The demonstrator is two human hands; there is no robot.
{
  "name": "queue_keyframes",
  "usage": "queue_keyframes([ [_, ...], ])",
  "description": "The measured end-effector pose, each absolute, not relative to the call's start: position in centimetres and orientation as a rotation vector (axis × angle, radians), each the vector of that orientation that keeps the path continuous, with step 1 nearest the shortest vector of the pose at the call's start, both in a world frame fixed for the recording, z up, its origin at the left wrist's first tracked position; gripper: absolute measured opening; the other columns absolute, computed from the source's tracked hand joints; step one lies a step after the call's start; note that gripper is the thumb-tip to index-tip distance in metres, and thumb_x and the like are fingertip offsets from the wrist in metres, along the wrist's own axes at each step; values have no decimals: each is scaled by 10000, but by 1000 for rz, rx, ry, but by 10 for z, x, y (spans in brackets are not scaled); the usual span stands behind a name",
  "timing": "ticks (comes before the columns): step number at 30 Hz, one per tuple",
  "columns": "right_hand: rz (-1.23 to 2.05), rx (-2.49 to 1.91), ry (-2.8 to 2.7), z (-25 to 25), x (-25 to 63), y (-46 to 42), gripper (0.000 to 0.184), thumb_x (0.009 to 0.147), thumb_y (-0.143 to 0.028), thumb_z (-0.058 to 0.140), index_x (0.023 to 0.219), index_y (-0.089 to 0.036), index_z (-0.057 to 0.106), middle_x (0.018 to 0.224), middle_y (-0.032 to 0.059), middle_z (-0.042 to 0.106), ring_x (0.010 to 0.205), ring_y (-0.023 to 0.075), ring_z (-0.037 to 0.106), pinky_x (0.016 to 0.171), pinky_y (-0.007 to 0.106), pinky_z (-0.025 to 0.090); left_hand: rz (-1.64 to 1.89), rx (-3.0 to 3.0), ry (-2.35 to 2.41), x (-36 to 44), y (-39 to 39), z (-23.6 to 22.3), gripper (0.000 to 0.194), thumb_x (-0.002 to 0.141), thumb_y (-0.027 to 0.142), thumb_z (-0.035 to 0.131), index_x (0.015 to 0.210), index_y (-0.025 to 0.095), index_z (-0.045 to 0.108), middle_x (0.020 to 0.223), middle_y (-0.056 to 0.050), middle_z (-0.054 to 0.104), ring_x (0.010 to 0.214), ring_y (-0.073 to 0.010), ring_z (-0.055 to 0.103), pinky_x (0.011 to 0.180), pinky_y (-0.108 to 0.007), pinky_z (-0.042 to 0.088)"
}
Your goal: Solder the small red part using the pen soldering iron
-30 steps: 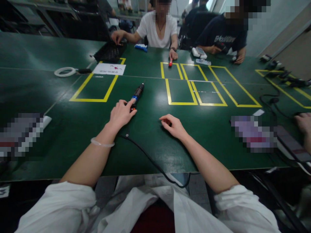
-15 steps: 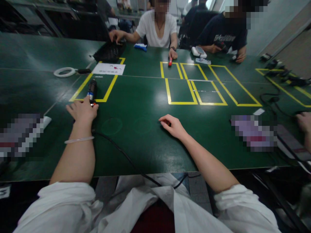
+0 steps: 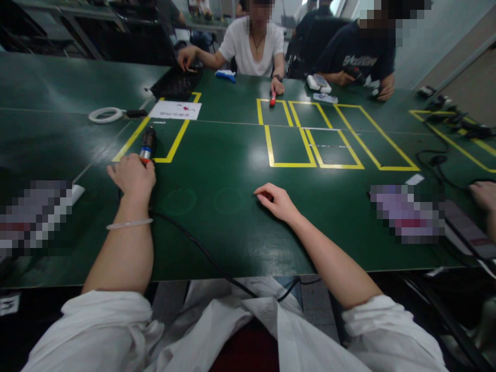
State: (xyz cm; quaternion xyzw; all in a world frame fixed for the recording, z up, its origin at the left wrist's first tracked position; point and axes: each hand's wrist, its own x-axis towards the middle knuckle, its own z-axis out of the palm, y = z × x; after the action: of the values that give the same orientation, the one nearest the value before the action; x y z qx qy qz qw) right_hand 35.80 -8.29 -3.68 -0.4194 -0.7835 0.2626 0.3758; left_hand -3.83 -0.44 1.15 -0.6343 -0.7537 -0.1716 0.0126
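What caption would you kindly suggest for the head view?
Left hand on a corded tool partly inside a yellow taped outline; right hand on the green table.

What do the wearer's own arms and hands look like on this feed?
The left sleeve and right sleeve are whitish, loose and pushed up in folds. The left hand and right hand wear no gloves. A thin, pale, translucent bangle circles the left forearm; the right forearm has none.

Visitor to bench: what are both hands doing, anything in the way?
Left hand on corded tool, grip partly hidden. Right hand apart, loosely curled. Tool's front end within yellow tape outline. Possibly in the way: white sheet beyond, black cord behind.
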Motion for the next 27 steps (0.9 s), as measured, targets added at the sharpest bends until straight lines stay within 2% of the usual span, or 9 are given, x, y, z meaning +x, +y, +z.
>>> queue_keyframes([
  [3, 676, -1083, -2006, -37, 358, -83, 129, 920, -217, 556, 981, -200, 668, 865, 26, 638, 686, 130, 551, 664, 269, 456, -800, -1797, -2374, -15, -5, 16, 352, 947, 330, 469, 1184, 87, 562, 1154, -106, 620, 1091, -256, 547, 1043, -490, 368],
  [5, 678, -1086, -2007, -37, 358, -83, 130, 919, -215, 556, 981, -201, 669, 872, 28, 644, 690, 131, 554, 667, 269, 457, -1017, -2105, -2291, 9, -6, 15, 361, 935, 341, 494, 1201, 112, 576, 1111, -90, 655, 1007, -208, 596, 973, -388, 448],
  [7, 678, -1088, -2005, -36, 358, -83, 130, 917, -212, 557, 978, -199, 671, 875, 29, 649, 695, 132, 557, 672, 270, 457, -1251, -2488, -2207, 40, -11, 12, 341, 906, 332, 533, 1166, 120, 597, 1069, -91, 681, 953, -185, 638, 921, -337, 488],
  [12, 739, -1088, -1968, -36, 358, -84, 137, 912, -228, 565, 984, -187, 673, 871, 29, 663, 689, 127, 557, 667, 262, 453, -1585, -3268, -2058, 111, -39, 3, 358, 827, 340, 665, 1100, 129, 568, 1031, -111, 706, 929, -205, 682, 878, -374, 522],
  [16, 932, -1066, -1863, -35, 356, -86, 182, 903, -285, 586, 1034, -177, 653, 821, 10, 669, 654, 115, 555, 636, 245, 447, -1507, -3605, -1903, 138, -58, -1, 358, 822, 364, 695, 1061, 121, 586, 952, -97, 704, 891, -193, 676, 851, -356, 515],
  [22, 1103, -1052, -1770, -32, 353, -87, 220, 862, -385, 648, 914, -171, 649, 770, 9, 669, 637, 115, 547, 607, 239, 439, -1490, -3676, -1829, 143, -64, -9, 341, 852, 357, 672, 1078, 129, 557, 876, -63, 691, 826, -164, 657, 792, -305, 499],
  [27, 1210, -1017, -1729, -33, 353, -86, 259, 841, -421, 671, 913, -175, 628, 765, 6, 658, 639, 115, 556, 616, 245, 446, -1485, -3682, -1830, 143, -63, -12, 327, 862, 373, 659, 1050, 130, 546, 868, -56, 676, 812, -159, 649, 780, -299, 495],
])
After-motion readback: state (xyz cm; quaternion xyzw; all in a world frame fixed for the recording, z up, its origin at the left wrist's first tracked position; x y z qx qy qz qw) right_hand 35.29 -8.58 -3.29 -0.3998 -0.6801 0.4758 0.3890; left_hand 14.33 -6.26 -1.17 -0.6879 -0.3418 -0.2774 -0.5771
